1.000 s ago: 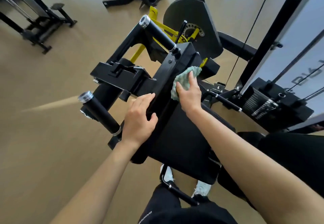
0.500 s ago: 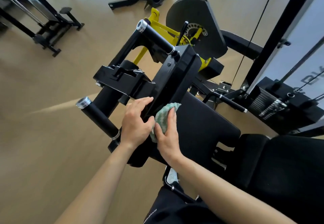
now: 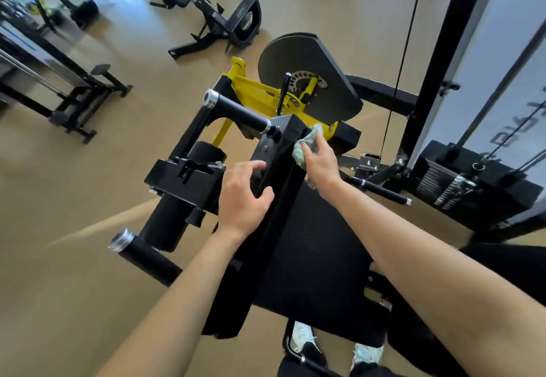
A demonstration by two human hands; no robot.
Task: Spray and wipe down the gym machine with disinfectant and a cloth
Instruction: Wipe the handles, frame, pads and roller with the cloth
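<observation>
Two hands were on the gym machine [image 3: 189,178] as I watched the head feed. I had the left hand [image 3: 242,199] reaching forward on a straight forearm, its fingers curled over the far edge of the upright black pad [image 3: 266,243] and the thumb hooked on the near face, clamping it. Just across the pad's narrow top from that grip, the right hand [image 3: 320,159] had its fingers closed over the cloth [image 3: 302,147], bunching it and pressing it against the pad's right side near the upper corner. The cloth was pale green, soft and crumpled. Folds showed beyond the fingertips, and a scrap showed below the heel of the hand. The pad looked smooth, matte and slab-shaped. Beneath both grips spread the flat black seat [image 3: 319,258]. Beyond the right grip stood a yellow painted frame [image 3: 251,96] and a grey disc-shaped plate [image 3: 307,57]. Ahead of the left grip ran a black cylindrical roller [image 3: 240,112] with a shiny metal end cap.
</observation>
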